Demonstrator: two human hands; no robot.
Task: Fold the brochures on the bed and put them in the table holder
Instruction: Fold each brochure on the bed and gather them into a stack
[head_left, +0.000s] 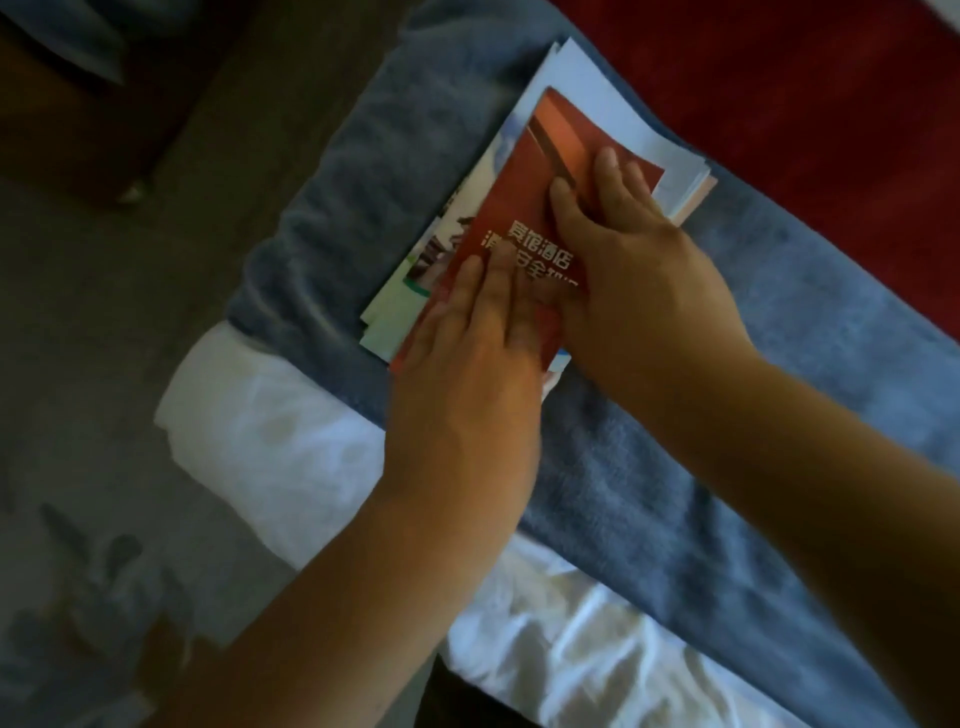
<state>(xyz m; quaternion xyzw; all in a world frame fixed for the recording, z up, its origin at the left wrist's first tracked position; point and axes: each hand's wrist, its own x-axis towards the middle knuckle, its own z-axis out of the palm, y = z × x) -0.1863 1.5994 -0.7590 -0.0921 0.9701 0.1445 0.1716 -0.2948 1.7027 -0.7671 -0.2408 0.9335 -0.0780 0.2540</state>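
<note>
On the blue blanket (675, 467), close to the bed's edge where the white sheet (270, 431) shows, lies a stack of brochures (576, 73) with a red brochure (519, 208) on top, white characters printed on its cover. Both hands press down on that red brochure with fingers straight and flat, gripping nothing: the left hand (467, 332) on its near end, the right hand (634, 270) just beside it over the middle and far half. Beyond the stack, a red cover (779, 78) borders the blanket.
</note>
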